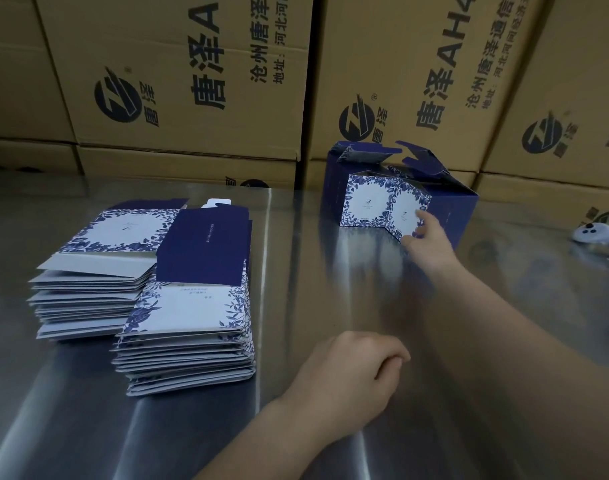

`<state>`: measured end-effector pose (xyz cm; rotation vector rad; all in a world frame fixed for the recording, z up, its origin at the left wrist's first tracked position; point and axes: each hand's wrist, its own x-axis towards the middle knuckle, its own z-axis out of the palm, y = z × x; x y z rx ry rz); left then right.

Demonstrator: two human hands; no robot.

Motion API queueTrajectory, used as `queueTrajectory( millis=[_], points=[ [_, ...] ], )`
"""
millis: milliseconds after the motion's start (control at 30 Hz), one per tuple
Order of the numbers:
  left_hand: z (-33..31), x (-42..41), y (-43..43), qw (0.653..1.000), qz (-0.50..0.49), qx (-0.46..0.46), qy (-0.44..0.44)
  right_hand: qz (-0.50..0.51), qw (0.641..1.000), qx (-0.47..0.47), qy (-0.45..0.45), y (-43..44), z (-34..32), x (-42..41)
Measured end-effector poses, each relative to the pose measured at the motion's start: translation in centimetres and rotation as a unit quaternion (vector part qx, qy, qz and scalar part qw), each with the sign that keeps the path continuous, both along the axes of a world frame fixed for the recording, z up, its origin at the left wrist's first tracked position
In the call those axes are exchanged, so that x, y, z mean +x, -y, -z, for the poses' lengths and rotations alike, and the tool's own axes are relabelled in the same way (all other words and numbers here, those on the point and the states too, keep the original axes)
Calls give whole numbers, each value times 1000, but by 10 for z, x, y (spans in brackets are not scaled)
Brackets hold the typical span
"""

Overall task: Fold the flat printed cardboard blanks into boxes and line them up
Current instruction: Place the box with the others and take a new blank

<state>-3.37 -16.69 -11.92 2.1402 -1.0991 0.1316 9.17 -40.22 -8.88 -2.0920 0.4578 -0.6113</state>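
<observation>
On the left of our steel tabletop [296,271] sit two stacks of flat blue-and-white floral cardboard blanks [178,289]. Our left hand [351,372] rests curled shut, empty. Our right hand [426,239], fingers apart, touches the folded blue floral boxes [382,202] at the back right.

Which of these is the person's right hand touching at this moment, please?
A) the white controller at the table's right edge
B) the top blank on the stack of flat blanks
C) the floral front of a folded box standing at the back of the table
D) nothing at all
C: the right hand reaches out with its fingers against the white floral face of the folded box, far from the stack of flat blanks and the white controller.
</observation>
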Motion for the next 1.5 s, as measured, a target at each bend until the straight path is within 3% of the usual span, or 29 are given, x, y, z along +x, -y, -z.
queueTrajectory(
  millis=[233,400,467,600,767,1000,1133,1500],
  points=[
    [-13,3,-9,979,-124,-109,117,-94,995,10,26,-79,27,-37],
    [-26,12,-21,952,-212,-132,175,-139,987,73,41,-117,26,-58],
    [-32,19,-28,939,-253,-138,187,-140,978,148,38,-128,26,-63],
    [-41,29,-45,910,-362,-113,166,-143,961,235,27,-143,28,-72],
    [-49,41,-64,883,-455,-32,108,-151,961,232,26,-150,32,-79],
    [-42,54,-76,865,-486,127,-16,-142,968,204,27,-144,36,-81],
    [-38,54,-74,862,-470,188,-36,-140,969,203,30,-138,35,-82],
    [-38,49,-75,869,-465,170,19,-137,972,187,31,-133,35,-79]
  ],
)
